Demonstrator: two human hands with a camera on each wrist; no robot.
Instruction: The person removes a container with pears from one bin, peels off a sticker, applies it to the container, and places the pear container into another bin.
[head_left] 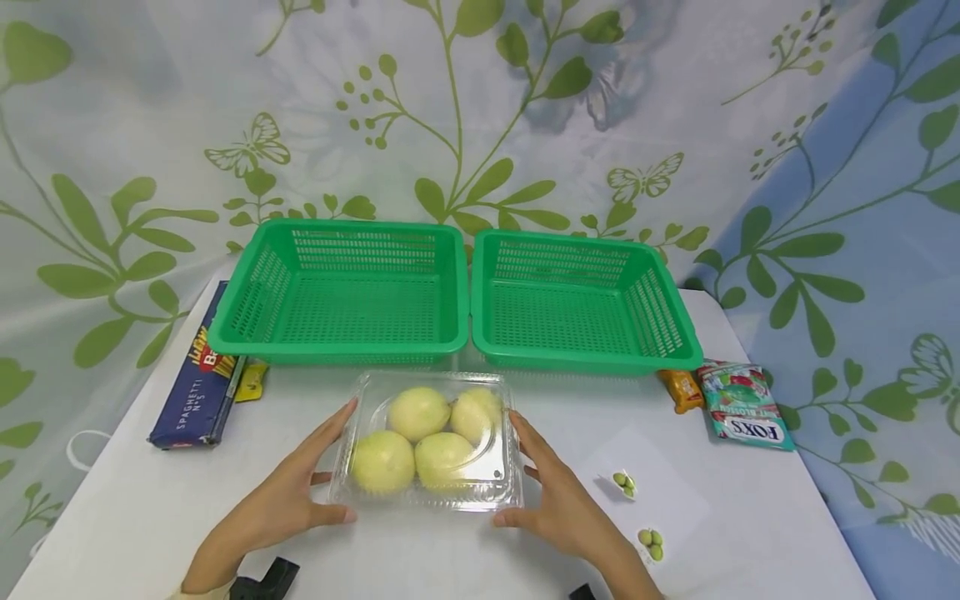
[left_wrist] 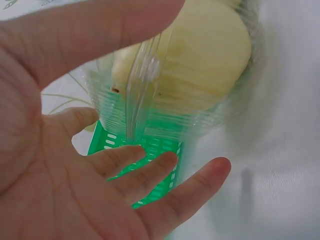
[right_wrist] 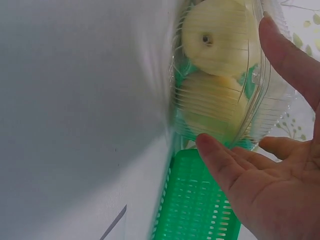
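Observation:
A clear plastic clamshell box (head_left: pixel 426 502) with a closed lid sits on the table in front of the baskets, with several round, pale yellow-green fruits (head_left: pixel 382 461) inside. At the box's left side is my left hand (head_left: pixel 281 500), its fingers spread and fingertips close to the wall. Across from it, my right hand (head_left: pixel 558 496) stands by the right side with extended fingers. In the left wrist view the thumb overlaps the box wall (left_wrist: pixel 145 90); the other fingers reach out below it. The right wrist view shows the thumb and forefinger at the box edge (right_wrist: pixel 255 100).
Two green plastic baskets (head_left: pixel 337 350) (head_left: pixel 570 360) stand side by side behind the box. A blue spaghetti pack (head_left: pixel 187 400) and a yellow packet (head_left: pixel 251 382) lie left. An orange packet (head_left: pixel 682 392), a Fox's candy bag (head_left: pixel 744 406) and fruit-picture stickers (head_left: pixel 624 483) are right.

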